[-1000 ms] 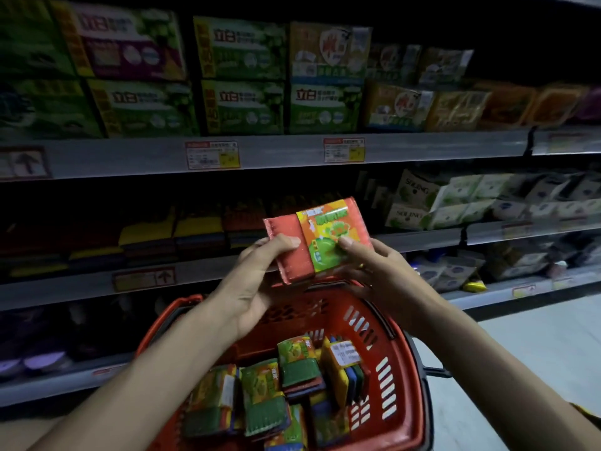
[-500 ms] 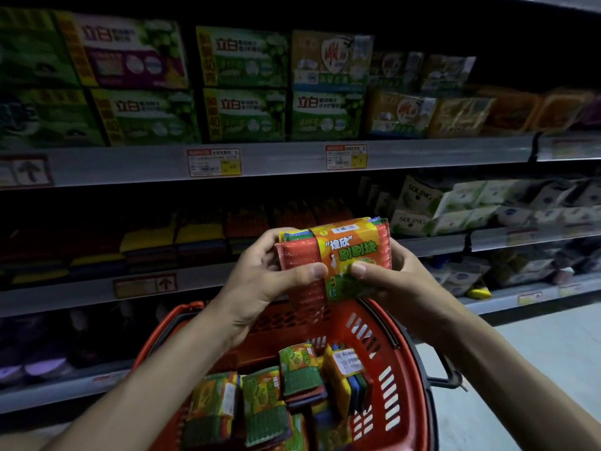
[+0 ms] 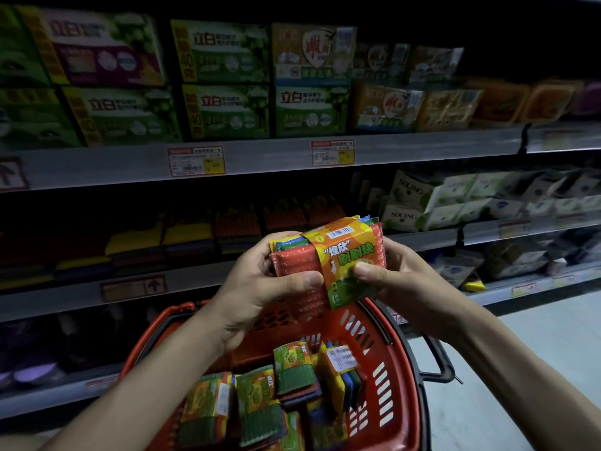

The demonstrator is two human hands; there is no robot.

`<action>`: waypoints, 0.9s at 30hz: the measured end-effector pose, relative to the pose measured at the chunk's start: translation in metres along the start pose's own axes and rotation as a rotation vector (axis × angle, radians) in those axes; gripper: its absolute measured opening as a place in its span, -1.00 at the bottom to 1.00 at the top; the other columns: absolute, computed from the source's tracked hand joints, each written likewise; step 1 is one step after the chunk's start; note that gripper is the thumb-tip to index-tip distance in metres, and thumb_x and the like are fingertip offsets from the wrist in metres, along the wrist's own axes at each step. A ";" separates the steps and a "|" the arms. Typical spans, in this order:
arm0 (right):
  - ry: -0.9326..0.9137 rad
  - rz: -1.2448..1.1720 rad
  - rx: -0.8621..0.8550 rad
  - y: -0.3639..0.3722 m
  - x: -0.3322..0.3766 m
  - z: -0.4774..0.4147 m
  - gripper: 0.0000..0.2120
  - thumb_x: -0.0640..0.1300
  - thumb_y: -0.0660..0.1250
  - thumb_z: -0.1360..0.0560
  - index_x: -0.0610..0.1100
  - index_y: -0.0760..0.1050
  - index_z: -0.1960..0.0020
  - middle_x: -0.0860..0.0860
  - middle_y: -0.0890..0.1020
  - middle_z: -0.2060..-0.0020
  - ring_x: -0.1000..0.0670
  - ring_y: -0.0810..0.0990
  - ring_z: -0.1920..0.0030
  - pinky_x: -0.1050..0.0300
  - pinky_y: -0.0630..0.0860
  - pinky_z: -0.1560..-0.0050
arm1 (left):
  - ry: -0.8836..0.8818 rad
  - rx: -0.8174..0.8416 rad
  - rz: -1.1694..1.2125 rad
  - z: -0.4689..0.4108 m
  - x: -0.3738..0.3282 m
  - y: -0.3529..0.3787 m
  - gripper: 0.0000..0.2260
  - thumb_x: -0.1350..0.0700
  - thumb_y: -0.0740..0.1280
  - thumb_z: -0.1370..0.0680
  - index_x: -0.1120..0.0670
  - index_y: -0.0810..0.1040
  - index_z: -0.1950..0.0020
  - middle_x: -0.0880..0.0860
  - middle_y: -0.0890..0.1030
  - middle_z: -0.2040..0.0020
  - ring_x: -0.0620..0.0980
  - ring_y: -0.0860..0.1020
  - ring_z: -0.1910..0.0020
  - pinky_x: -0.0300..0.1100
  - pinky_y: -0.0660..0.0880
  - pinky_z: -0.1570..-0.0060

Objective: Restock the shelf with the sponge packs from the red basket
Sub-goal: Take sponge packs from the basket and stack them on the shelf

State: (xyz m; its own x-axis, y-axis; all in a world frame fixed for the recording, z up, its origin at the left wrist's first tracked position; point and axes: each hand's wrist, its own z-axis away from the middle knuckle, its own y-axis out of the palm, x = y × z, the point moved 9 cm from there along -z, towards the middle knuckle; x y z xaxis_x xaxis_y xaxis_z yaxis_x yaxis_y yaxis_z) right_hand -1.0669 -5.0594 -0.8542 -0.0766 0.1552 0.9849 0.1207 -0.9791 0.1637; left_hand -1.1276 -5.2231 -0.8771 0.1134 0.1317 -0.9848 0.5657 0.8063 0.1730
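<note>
Above the red basket (image 3: 395,369), both my hands held one sponge pack (image 3: 328,258), not shelved yet; many packs (image 3: 260,395) waited below.

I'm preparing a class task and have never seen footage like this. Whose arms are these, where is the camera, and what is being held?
There is no machine here. A person wears a camera on the head, so you look down along their own arms. The left hand and right hand share a grip on one banded sponge pack above a red basket, where more packs lie. Ahead is a dim shop shelf with similar sponges stacked.
</note>
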 end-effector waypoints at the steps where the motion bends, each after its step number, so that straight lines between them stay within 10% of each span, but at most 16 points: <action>1: 0.006 0.005 -0.007 -0.001 0.000 0.000 -0.57 -0.22 0.40 -0.49 -0.17 0.50 -0.35 -0.20 0.67 -0.21 -0.23 0.66 -0.22 -0.01 0.64 -0.12 | -0.003 0.000 0.000 -0.001 0.001 0.001 -0.33 0.06 0.64 -0.25 0.04 0.53 -0.33 0.16 0.68 -0.19 0.17 0.65 -0.19 0.00 0.59 -0.05; 15: -0.085 -0.119 -0.439 -0.049 -0.001 -0.001 -0.31 -0.14 0.62 -0.35 -0.04 0.45 -0.41 -0.17 0.61 -0.26 -0.09 0.73 -0.10 0.12 0.66 0.05 | -0.069 -0.096 -0.121 -0.014 0.023 0.004 -0.43 -0.25 0.57 -0.26 -0.06 0.64 -0.20 0.07 0.69 -0.17 0.05 0.66 -0.17 0.13 0.54 -0.29; 21: -0.106 0.016 -0.571 -0.065 -0.011 0.005 -0.31 0.01 0.58 -0.33 0.03 0.43 -0.41 -0.09 0.65 -0.19 -0.03 0.72 -0.12 -0.09 0.63 -0.17 | -0.169 -0.093 -0.115 -0.016 0.051 0.019 -0.38 -0.12 0.62 -0.22 0.05 0.60 -0.22 0.06 0.72 -0.11 -0.04 0.71 -0.04 -0.26 0.60 0.10; 27: 0.029 0.023 -0.630 -0.084 -0.034 0.016 -0.49 0.09 0.50 -0.46 -0.04 0.47 -0.33 -0.12 0.67 -0.16 -0.02 0.73 -0.07 0.06 0.66 -0.04 | -0.182 -0.246 0.036 -0.027 0.063 0.029 -0.35 -0.04 0.67 -0.22 0.11 0.58 -0.23 0.10 0.74 -0.06 0.07 0.72 -0.02 -0.13 0.60 0.09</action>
State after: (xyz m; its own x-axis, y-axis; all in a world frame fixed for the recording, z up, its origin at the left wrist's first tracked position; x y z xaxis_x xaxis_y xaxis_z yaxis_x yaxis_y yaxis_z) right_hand -1.0588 -4.9805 -0.9005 -0.1085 0.1387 0.9844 -0.4833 -0.8727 0.0697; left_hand -1.1256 -5.1756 -0.9343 0.2870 0.0753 -0.9550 0.3460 0.9214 0.1767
